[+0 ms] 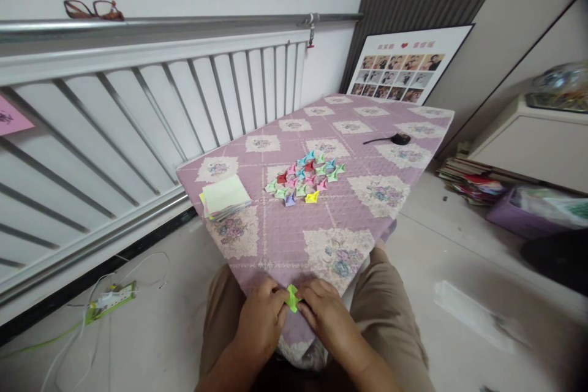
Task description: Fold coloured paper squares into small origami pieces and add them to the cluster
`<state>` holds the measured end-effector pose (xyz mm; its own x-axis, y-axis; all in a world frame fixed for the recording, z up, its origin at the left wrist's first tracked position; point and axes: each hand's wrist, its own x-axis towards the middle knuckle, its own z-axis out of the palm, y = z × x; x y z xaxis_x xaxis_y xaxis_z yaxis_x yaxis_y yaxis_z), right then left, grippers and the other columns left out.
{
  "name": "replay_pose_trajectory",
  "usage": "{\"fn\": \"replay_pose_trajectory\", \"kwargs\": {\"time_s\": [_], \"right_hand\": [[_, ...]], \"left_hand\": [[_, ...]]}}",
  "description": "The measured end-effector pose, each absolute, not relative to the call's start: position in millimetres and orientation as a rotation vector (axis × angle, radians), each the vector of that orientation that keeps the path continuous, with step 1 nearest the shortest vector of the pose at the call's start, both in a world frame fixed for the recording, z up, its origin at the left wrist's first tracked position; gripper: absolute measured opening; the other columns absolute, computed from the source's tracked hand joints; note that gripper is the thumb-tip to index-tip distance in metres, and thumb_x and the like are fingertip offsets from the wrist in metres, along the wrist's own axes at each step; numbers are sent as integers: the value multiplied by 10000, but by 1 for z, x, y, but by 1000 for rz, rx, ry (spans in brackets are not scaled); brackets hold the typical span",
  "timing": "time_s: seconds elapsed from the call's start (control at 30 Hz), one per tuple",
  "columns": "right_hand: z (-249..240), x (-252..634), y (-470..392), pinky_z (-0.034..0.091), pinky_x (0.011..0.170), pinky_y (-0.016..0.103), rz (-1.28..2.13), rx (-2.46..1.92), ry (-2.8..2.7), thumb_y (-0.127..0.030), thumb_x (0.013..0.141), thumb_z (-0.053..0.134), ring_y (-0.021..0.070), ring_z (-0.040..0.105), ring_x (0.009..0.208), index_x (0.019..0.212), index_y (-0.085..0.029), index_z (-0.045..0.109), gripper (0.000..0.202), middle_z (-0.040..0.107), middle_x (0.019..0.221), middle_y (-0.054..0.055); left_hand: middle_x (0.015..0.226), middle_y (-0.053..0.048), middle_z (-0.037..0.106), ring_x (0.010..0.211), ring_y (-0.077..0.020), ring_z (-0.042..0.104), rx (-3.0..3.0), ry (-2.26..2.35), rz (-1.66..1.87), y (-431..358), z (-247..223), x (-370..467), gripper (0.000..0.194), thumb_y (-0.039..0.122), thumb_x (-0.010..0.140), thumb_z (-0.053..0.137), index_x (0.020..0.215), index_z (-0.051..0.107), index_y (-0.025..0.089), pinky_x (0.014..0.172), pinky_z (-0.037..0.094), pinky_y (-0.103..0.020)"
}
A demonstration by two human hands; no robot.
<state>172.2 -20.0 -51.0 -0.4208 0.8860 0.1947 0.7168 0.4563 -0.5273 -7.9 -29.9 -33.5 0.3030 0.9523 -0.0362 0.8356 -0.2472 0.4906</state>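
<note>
Between my two hands, at the near edge of the table, is a small bright green folded paper piece point(293, 298). My left hand point(264, 312) pinches its left side between thumb and fingers. On the other side, my right hand point(324, 309) grips it the same way. Farther up the tablecloth stands a cluster of small origami pieces point(301, 179) in pink, red, blue, green and purple, with a yellow origami piece point(312, 196) at its near side. To the left lies a stack of square paper sheets point(226, 197), pale green on top.
The pointed table point(285, 239) wears a purple floral cloth. A black round object with a thin tail point(400, 139) lies at the right. Behind is a white radiator point(184, 104) with glasses point(94, 9) on the pipe above. A power strip point(111, 301) rests on the floor.
</note>
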Motion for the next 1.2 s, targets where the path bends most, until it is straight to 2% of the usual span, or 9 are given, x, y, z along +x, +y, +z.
{"fn": "replay_pose_trajectory", "kwargs": {"time_s": [0.17, 0.37, 0.67, 0.93, 1.2], "right_hand": [[-55, 172, -23, 443, 841, 388, 469, -1326, -2239, -136, 804, 662, 237, 568, 930, 937, -225, 656, 160, 647, 974, 49], [-57, 169, -25, 445, 817, 379, 445, -1334, -2189, -126, 752, 711, 232, 563, 900, 896, -219, 651, 182, 635, 927, 41], [-60, 166, -24, 402, 766, 347, 406, -1436, -2176, -178, 826, 652, 210, 542, 817, 809, -228, 656, 53, 603, 810, 26], [-49, 162, -23, 337, 787, 353, 457, -1545, -2136, -249, 847, 640, 209, 541, 837, 773, -236, 637, 75, 611, 802, 12], [-40, 156, -18, 307, 749, 328, 430, -1715, -2113, -250, 847, 637, 201, 553, 810, 687, -219, 621, 164, 627, 772, 12]], "left_hand": [[964, -48, 646, 913, -204, 568, 2347, 1554, 282, -29, -41, -6, 256, 174, 915, 470, 1008, 700, 235, 809, 448, -321], [914, -43, 660, 861, -204, 576, 2398, 1540, 345, -29, -43, -6, 230, 152, 899, 504, 959, 710, 236, 762, 444, -322], [934, -46, 640, 891, -198, 568, 2187, 1548, 381, -23, -40, -9, 199, 166, 892, 507, 890, 702, 208, 803, 425, -323], [884, -32, 624, 857, -174, 563, 2025, 1553, 328, -12, -34, -7, 184, 179, 876, 497, 798, 662, 200, 776, 402, -284], [851, -24, 621, 821, -173, 568, 1959, 1579, 227, 1, -29, -11, 129, 228, 846, 554, 743, 620, 187, 716, 376, -277]]}}
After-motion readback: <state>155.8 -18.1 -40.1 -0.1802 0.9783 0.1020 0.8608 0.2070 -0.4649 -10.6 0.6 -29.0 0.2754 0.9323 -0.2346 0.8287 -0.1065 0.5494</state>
